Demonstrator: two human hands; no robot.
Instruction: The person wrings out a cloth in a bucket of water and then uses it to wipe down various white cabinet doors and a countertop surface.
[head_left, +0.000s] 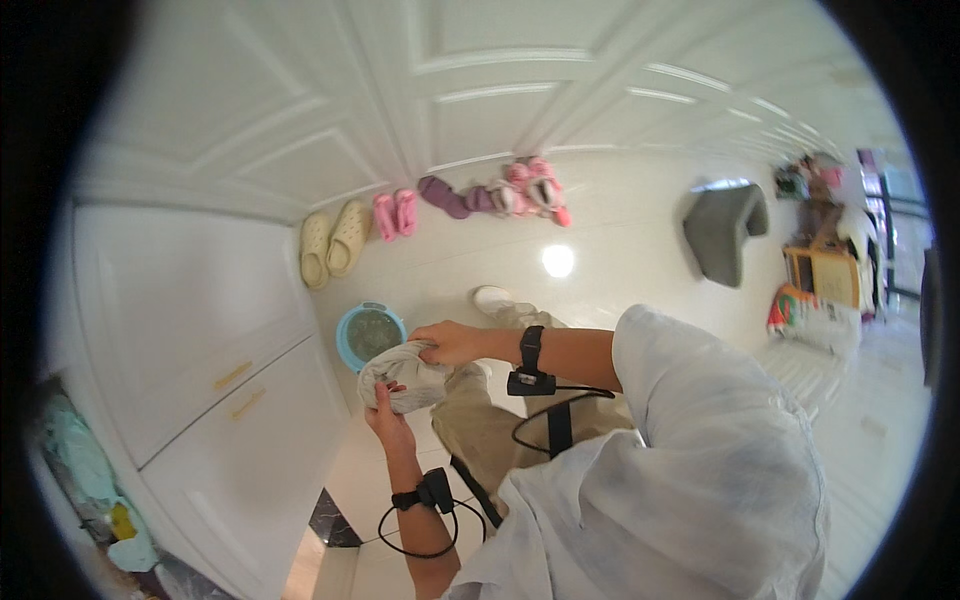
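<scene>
Pale grey cloth (415, 395), bunched into a loop, hangs between your two hands above the floor (620, 225), just beside the blue basin (342, 340) near the white cabinet's (200, 300) right edge. Your left hand (388, 415) grips its lower side, fingers partly inside the loop; your right hand (450, 342) is clamped on its upper right edge. If the cloth is wet, which you can't tell from here, drips outside the basin could leave the floor slick. A slack grip might let it fall, a careless step with your shoe (490, 298) might tip the basin's murky liquid (371, 333), and the wired band (434, 490) could snag. Of writing, the bag (800, 315) towards the floor's right edge carries red and green print, too blurred to read.
</scene>
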